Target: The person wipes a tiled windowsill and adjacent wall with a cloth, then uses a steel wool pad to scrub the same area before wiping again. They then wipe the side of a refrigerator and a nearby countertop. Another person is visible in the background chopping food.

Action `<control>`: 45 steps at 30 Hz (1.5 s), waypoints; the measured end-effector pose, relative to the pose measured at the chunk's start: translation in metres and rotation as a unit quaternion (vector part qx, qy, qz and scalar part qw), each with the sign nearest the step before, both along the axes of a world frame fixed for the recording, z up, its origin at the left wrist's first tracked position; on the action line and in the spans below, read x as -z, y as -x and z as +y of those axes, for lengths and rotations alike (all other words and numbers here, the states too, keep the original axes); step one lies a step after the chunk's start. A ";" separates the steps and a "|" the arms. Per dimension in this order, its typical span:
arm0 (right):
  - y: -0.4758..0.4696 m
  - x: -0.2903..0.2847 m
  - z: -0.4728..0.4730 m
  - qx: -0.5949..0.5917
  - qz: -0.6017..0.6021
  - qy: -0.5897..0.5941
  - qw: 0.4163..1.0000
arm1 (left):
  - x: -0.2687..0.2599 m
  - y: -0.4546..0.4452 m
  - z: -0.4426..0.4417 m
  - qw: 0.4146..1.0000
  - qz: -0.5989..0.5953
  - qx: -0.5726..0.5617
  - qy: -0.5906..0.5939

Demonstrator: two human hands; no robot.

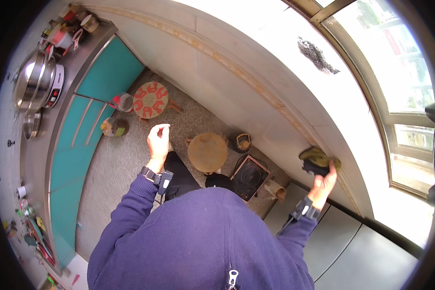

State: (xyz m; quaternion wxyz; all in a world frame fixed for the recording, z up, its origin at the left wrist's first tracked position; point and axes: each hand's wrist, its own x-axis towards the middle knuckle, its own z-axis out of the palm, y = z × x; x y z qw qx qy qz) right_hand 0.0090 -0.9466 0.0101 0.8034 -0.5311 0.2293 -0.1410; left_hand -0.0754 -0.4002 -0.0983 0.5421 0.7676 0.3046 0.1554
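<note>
My right hand grips a dark and olive-green cloth against the tiled wall at the right, just under the brownish strip that runs along the wall. The cloth looks slightly blurred, and part of it hangs below my fingers. My left hand is raised over the floor at the centre left, its fingers bent with the thumb near the index finger and nothing seen between them. Both wrists carry strapped-on black devices. On the white wall above the strip is a dark patch.
Two round stools, an induction cooker and plastic bottles stand on the floor. A steel counter with a steamer pot lines the left. Grey cabinet panels are at lower right, below a window.
</note>
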 end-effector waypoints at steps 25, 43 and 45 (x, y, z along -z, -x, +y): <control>-0.104 0.021 0.318 -0.142 -0.145 0.336 0.920 | -0.013 0.021 0.282 0.999 0.005 -0.038 0.037; -0.163 -0.020 0.414 -0.190 0.107 -0.180 0.959 | -0.016 0.026 0.311 0.993 0.036 0.036 -0.104; -0.187 -0.021 0.495 -0.120 0.067 -0.179 0.974 | -0.018 0.007 0.341 0.996 -0.004 0.028 -0.087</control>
